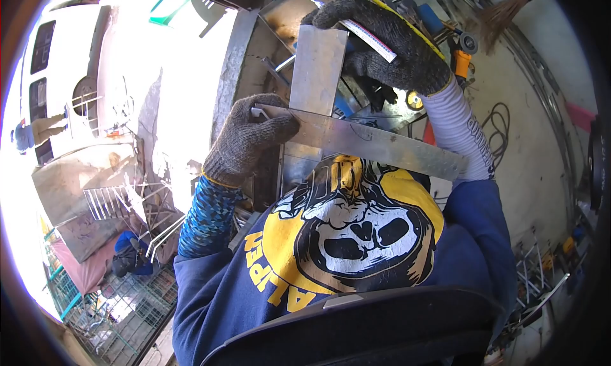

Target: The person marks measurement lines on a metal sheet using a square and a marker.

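Note:
My left hand (245, 137), in a dark knitted glove, is closed on the near-left end of a long flat metal strip (388, 141), thumb on top. The strip runs rightward in front of my chest and crosses over a wider flat metal plate (318, 67). My right hand (394, 45), gloved the same way, has its fingers closed round a slim white pen-like stick (369, 38) with red and blue marks. Its fingertips are right at the plate's far end. A yellow strip (407, 22) runs along the outer side of this hand.
An orange power tool (462, 64) lies beyond my right wrist, near a broom (506, 15) and a black cable (499, 124). Metal rods (534, 277) lie at the lower right. Leftward are a crouching person (130, 253), a standing person (38, 134) and a white vehicle (63, 54).

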Action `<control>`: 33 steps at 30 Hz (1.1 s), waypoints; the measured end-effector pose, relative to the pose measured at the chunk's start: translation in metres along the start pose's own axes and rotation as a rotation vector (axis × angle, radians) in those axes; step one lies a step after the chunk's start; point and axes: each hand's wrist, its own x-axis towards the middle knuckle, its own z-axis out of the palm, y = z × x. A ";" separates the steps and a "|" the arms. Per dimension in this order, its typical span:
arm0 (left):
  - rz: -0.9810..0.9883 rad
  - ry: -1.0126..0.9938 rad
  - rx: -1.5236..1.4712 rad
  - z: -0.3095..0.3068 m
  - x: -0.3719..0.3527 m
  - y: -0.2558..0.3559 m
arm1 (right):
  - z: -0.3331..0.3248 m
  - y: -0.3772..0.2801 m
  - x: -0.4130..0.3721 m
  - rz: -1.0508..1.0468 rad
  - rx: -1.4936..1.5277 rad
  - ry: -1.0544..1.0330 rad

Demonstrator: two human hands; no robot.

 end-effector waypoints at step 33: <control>-0.021 -0.015 0.015 -0.003 0.006 -0.001 | 0.003 0.005 -0.007 0.007 -0.047 0.089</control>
